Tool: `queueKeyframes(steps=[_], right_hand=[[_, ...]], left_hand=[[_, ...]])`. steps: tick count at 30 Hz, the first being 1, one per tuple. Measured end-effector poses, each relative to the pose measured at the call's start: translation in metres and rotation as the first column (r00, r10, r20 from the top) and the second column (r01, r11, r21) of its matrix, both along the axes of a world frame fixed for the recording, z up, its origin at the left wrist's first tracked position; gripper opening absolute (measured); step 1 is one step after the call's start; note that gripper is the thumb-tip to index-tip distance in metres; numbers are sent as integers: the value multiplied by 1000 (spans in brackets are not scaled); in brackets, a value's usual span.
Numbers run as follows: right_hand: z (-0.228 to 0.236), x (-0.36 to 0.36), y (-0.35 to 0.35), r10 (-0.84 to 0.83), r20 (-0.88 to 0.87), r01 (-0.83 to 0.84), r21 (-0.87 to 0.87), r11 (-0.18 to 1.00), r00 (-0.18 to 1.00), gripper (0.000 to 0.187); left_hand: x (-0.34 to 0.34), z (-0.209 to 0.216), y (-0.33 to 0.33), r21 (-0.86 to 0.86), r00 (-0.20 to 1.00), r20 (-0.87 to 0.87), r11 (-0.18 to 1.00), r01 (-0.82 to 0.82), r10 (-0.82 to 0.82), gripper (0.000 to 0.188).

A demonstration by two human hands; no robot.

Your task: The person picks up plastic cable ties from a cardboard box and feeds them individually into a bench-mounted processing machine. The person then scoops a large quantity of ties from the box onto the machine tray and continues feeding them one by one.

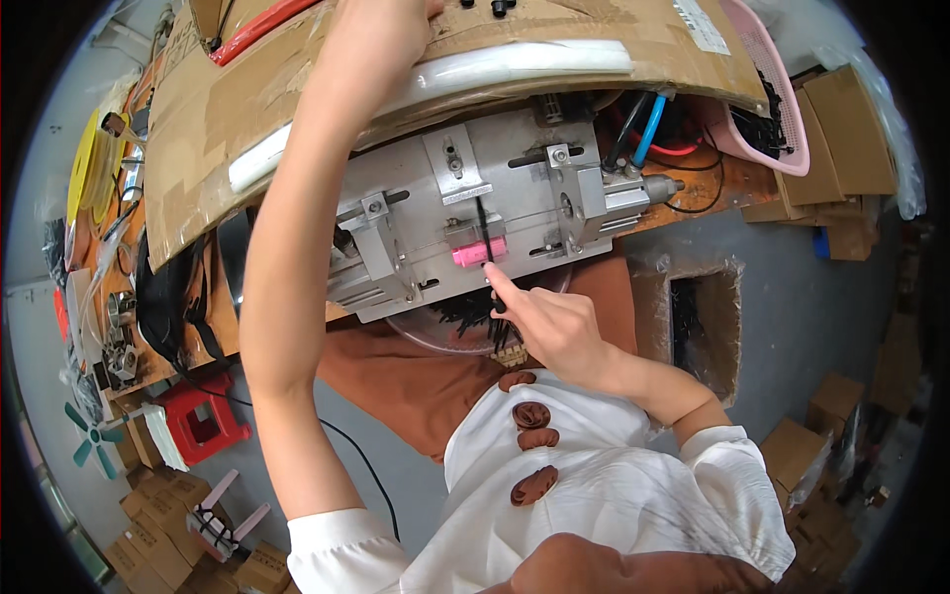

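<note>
At the near edge of the metal plate (515, 188), the right hand (554, 325) pinches a black strip (485, 226) across the pink block (473, 256), likely for alignment; beyond the plate, the left hand's (391, 35) grip can't be told.

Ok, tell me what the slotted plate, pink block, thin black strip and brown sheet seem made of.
Slotted plate: metal, probably aluminium; dull silver-grey with clean-cut slots.
Pink block: likely plastic, smooth-looking and evenly bright; painted metal is possible.
Thin black strip: perhaps plastic or rubber; uniformly dark, too small to tell.
Brown sheet: cardboard, matte, with creases and a worn edge.
</note>
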State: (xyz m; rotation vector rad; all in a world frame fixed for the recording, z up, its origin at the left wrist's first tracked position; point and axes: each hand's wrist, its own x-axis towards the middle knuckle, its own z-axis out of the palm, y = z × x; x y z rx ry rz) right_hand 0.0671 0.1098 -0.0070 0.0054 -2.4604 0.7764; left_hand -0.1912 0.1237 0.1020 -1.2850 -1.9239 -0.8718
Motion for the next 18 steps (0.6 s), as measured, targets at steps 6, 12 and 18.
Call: queueKeyframes(steps=[6,12,18], right_hand=[[1,-6,4,27,58,-30,49,998,998,60],[63,-30,47,40,-53,-28,203,979,998,44],[127,-154,125,-319,-8,287,461,840,948,19]], left_hand=[[-12,21,-8,-295,944,317,937,188,-89,25],[50,2,-89,-117,941,320,980,159,-115,59],[181,-73,-149,-379,942,330,922,81,53,64]])
